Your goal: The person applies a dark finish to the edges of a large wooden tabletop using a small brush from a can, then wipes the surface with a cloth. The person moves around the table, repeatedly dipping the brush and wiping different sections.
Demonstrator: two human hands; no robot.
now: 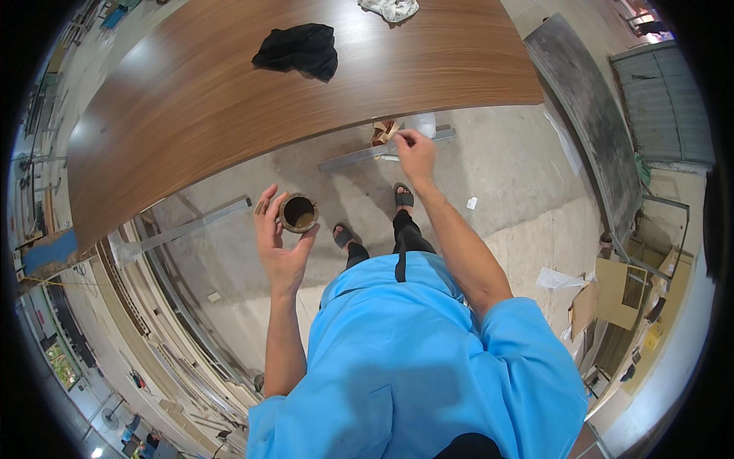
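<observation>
My left hand (283,256) is wrapped around a small round can (312,222), held upright so that I look down into it. Its rim is stained, its inside is dark, and some brownish stuff shows at the bottom. Just off the near edge of the wood-grain tabletop (191,115) is my right hand (418,159), its fingertips pinched together. Whatever they hold, if anything, is too small to make out. A crumpled black cloth (300,50) lies on the tabletop, with a white cloth (390,8) farther back.
Metal bars (352,161) run below the tabletop near my feet. A dark panel (585,99) leans at the right, with cardboard (618,291) nearer to me. Long boards and strips (138,306) are stacked along the left. A paper scrap (472,203) lies on the floor.
</observation>
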